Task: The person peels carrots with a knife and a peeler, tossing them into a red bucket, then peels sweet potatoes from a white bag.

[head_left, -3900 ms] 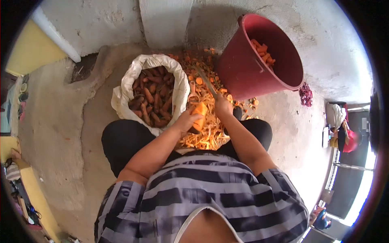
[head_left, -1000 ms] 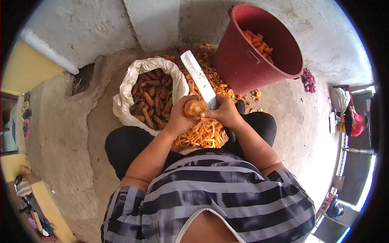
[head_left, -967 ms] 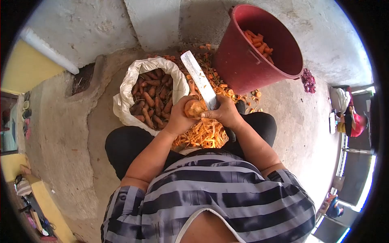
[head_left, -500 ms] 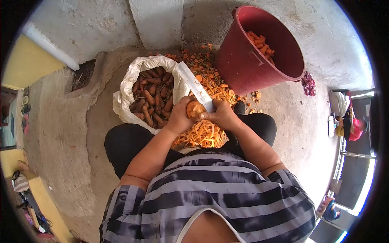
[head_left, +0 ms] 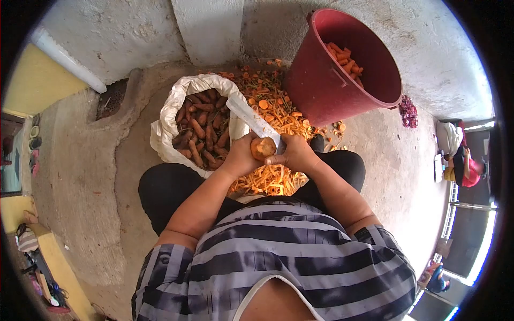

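Note:
My left hand (head_left: 241, 157) is closed around a carrot (head_left: 263, 148), its thick, partly trimmed end turned up toward me. In my right hand (head_left: 297, 155) is a knife (head_left: 250, 116), whose broad, pale blade points up and to the left, just beyond the carrot. The right thumb reaches over to the carrot's near side; the knife's handle is hidden in the fingers. Beneath both hands lies a heap of orange peelings (head_left: 270, 181). Close to the left hand, a white sack (head_left: 162, 140) with a rolled rim holds several unpeeled, brownish carrots (head_left: 198, 129).
A tall dark-red bucket (head_left: 316, 80) with peeled carrots (head_left: 346, 63) leans at the upper right. Cut ends and scraps (head_left: 262, 85) spread between sack and bucket along the wall (head_left: 209, 32). Purple scraps (head_left: 407, 112) lie right of the bucket. Other people (head_left: 472, 170) are at far right.
The knife blade has drawn back a little toward me. The carrot has turned slightly in my left hand, showing more of its cut end. Both hands stay in nearly the same place.

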Demonstrator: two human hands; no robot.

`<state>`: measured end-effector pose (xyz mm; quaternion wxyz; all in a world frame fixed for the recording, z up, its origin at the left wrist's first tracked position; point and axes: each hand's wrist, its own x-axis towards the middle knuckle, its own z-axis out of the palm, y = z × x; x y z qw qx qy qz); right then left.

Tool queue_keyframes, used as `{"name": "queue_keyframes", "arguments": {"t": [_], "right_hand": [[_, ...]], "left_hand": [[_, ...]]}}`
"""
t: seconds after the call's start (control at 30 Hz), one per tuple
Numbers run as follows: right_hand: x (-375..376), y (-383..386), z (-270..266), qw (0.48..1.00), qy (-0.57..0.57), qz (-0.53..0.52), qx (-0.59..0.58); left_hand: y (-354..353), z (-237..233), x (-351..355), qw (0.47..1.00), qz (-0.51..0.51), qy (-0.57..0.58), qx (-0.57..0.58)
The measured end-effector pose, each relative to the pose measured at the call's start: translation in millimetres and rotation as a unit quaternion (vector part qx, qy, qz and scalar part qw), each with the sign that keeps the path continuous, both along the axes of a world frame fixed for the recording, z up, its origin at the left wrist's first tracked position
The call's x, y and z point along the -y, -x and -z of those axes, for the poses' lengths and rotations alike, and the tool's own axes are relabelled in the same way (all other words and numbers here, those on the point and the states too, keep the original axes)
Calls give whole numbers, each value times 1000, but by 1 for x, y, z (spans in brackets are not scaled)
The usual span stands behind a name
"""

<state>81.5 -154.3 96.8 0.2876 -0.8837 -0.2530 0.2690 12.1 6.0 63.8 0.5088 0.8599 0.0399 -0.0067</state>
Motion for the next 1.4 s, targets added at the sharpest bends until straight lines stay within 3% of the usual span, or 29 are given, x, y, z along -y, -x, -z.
{"name": "queue_keyframes", "arguments": {"t": [0.23, 0.4, 0.5, 0.73, 0.83, 0.93, 1.03, 1.13, 1.23, 1.4], "right_hand": [[-2, 3, 20, 1000, 24, 9, -6], [6, 0, 34, 995, -44, -55, -69], [9, 0, 39, 994, -78, -52, -58], [4, 7, 41, 996, -24, 62, -59], [10, -7, 48, 980, -117, 46, -152], [16, -15, 65, 950, -225, 8, -217], [13, -9, 52, 981, -158, 6, -112], [6, -7, 73, 987, -119, 88, -59], [2, -3, 77, 985, -61, 140, -83], [-12, 5, 54, 975, -57, 172, -129]], "left_hand": [[-2, 15, -9, 997, 46, 39, -52], [-2, 34, -15, 982, 172, 77, -34], [-4, 42, -14, 984, 170, 30, -39], [0, 0, 15, 992, -66, -78, -79], [-2, 9, 11, 991, -49, -102, -67], [-9, 25, -18, 975, 138, 136, -111], [-9, 28, -17, 975, 111, 112, -158], [-6, 15, -4, 997, 11, 19, -75], [-4, 9, 4, 996, -44, -57, -59], [-3, 19, 8, 987, -91, -122, -54]]}}
